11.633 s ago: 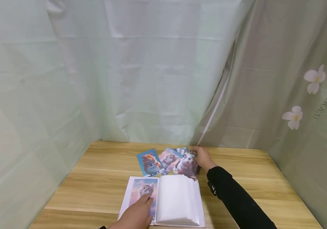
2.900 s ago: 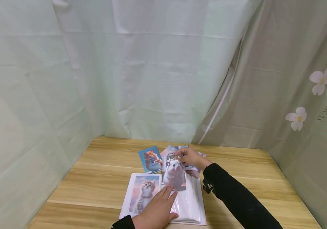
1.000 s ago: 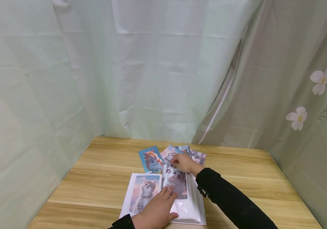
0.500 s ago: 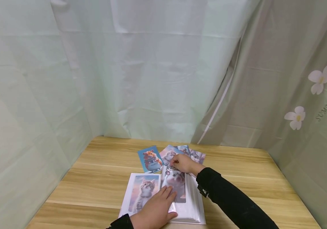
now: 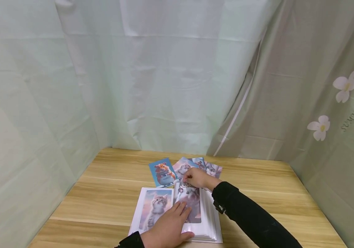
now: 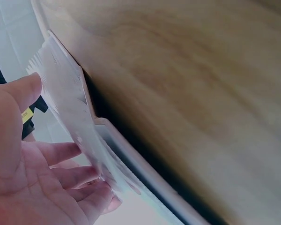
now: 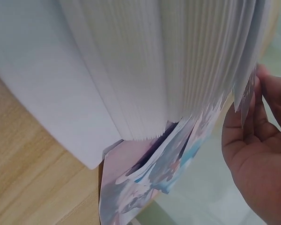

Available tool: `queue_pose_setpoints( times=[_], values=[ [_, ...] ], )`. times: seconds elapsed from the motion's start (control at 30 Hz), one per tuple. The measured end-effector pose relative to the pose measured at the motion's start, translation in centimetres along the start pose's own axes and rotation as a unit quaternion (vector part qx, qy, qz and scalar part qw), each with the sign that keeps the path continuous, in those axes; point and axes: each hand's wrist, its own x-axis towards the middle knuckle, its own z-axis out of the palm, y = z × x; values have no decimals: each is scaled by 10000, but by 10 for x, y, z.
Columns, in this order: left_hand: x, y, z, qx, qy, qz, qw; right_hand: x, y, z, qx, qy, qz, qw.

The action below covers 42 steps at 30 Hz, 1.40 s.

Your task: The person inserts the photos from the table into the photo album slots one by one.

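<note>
On the wood-grain table (image 5: 102, 199), one open white album (image 5: 208, 220) holds one pastel kitten photo (image 5: 157, 206) at left. The right hand (image 5: 198, 177) pinches one grey crowned-rodent photo (image 5: 192, 199) over the right page; the left hand (image 5: 168, 225) rests there, fingers extended. Behind lie four visible loose animal photos (image 5: 164, 174).

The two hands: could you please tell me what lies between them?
In the head view, the crown photo lies between left hand and right hand, over the album.

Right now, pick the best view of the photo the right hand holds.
Head view: the photo shows its picture side there, partly covered by the left hand. Right wrist shows only a narrow strip; left wrist, nothing I can identify.
</note>
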Motion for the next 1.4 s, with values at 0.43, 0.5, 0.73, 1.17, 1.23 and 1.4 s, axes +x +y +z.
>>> queue_pose_setpoints(
  times=[0.43,0.5,0.73,1.17,1.23,1.4],
  values=[
    [-3,1,2,103,317,91,9994,-1,-4,0,-369,-161,-566,9976],
    [-3,2,2,103,343,82,9993,-2,-6,-1,-388,-176,-620,9972],
    [-1,1,-1,-110,132,-50,9998,-2,-6,1,-505,-175,-765,9956],
    [-2,1,0,-55,170,-34,9998,-7,-11,1,-753,-232,-811,9936],
    [-3,2,0,-33,215,-18,9998,-7,-10,1,-709,-270,-799,9939],
    [-3,2,0,-40,221,-15,9997,-9,-7,0,-413,-443,-761,9953]
  ],
)
